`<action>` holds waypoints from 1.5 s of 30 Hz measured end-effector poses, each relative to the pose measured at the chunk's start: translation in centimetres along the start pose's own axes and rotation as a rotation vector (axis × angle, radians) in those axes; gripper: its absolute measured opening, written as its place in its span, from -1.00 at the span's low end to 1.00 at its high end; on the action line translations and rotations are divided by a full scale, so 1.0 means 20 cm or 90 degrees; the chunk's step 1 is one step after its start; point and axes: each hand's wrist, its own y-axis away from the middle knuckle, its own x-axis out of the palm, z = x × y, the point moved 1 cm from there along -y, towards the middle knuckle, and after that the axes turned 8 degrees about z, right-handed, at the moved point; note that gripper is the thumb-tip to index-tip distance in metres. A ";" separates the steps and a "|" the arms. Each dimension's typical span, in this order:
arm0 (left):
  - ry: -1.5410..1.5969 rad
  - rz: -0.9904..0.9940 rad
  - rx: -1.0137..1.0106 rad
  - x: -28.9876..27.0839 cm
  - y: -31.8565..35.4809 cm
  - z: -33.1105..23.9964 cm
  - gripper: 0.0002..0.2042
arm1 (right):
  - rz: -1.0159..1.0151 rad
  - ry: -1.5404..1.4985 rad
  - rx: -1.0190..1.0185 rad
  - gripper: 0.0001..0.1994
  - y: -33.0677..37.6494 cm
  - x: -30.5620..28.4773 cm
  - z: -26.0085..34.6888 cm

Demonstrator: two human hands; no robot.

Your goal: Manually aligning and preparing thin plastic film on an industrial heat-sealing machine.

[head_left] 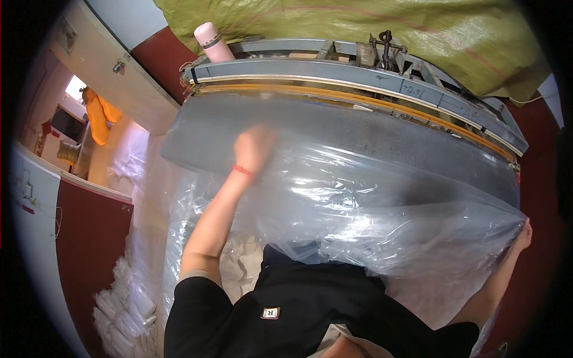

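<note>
A wide sheet of clear plastic film (334, 191) lies across the dark grey bench surface (215, 119) and hangs down over its near side, against my front. At the far right, my right hand (523, 235) grips the film's edge beside the end of the bench, pulling that corner taut. My left hand (255, 148), with a red band at its wrist, is over the left half of the bench near the film's upper edge. Motion smears its fingers, so I cannot make out whether it holds the film.
Behind the surface runs a grey metal frame (358, 74) with yellow strips, a dark clamp (387, 51) and a pink bottle (213, 45). A green tarp (358, 21) hangs beyond. At left are an open door (107, 59) and bundled film (122, 304) on the floor.
</note>
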 end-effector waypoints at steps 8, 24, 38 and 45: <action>0.008 -0.008 -0.049 -0.02 -0.05 0.07 -0.84 | 0.000 -0.078 0.015 -0.60 0.03 -0.16 0.24; 0.438 -0.269 -0.135 0.12 -0.63 0.90 -0.82 | -0.009 0.042 -0.124 -0.76 0.03 1.08 0.27; 0.488 -0.233 -0.179 0.14 -0.75 1.00 -0.83 | -0.094 -0.002 -0.056 -0.83 0.01 1.25 0.37; 0.758 -0.349 -0.204 0.07 -0.66 1.03 -0.77 | -0.115 -0.082 -0.036 -0.84 0.11 1.31 0.50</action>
